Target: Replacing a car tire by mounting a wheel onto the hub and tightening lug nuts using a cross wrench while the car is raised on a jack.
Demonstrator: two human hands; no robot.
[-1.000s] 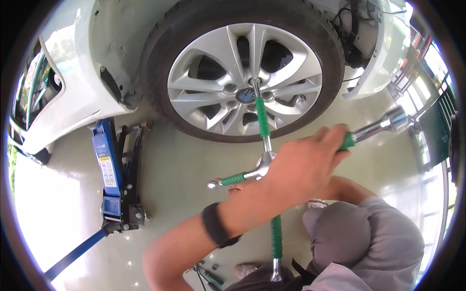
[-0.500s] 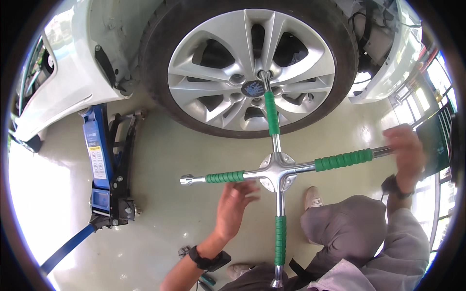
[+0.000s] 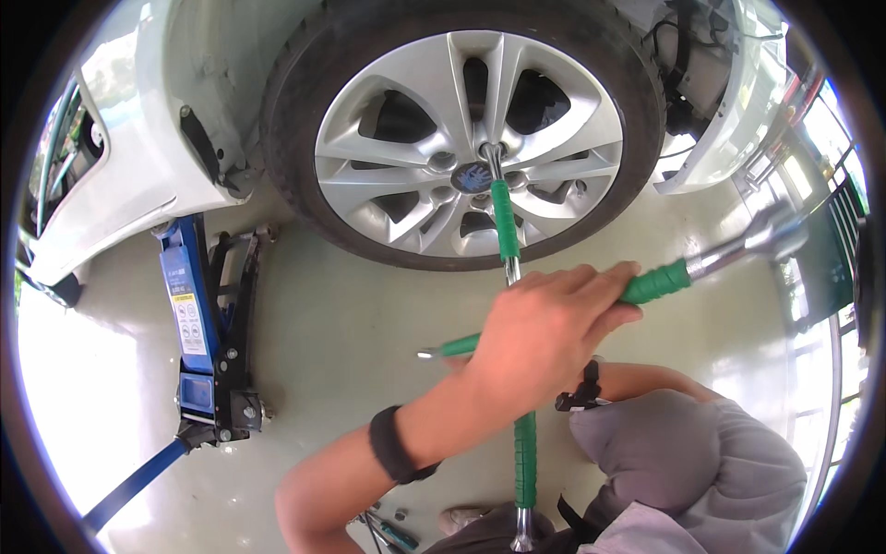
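A four-way lug wrench (image 3: pixel 524 462) with chrome bars and green grips has one socket at a bolt hole of the silver alloy wheel (image 3: pixel 406 148). Its opposite bar runs back toward my lap. My left hand (image 3: pixel 544 323) reaches across the wrench's centre, fingers closed around the inner part of the right-hand green grip. This hand covers the hub of the cross. The right forearm (image 3: pixel 637 380) passes under the left one. My right hand is almost wholly hidden; a bit of skin shows by the left-hand grip, and its fingers cannot be made out.
A blue and black floor jack (image 3: pixel 198 323) stands left of the wheel, beside the white car body (image 3: pixel 120 157). Small tools (image 3: pixel 392 531) lie on the floor by my shoe. My bent knee (image 3: pixel 646 443) is at lower right, close to the wrench.
My left hand has moved from below the left bar, right across the hub onto the right-hand grip. My right hand has let go of the right end and moved left beneath my left arm.
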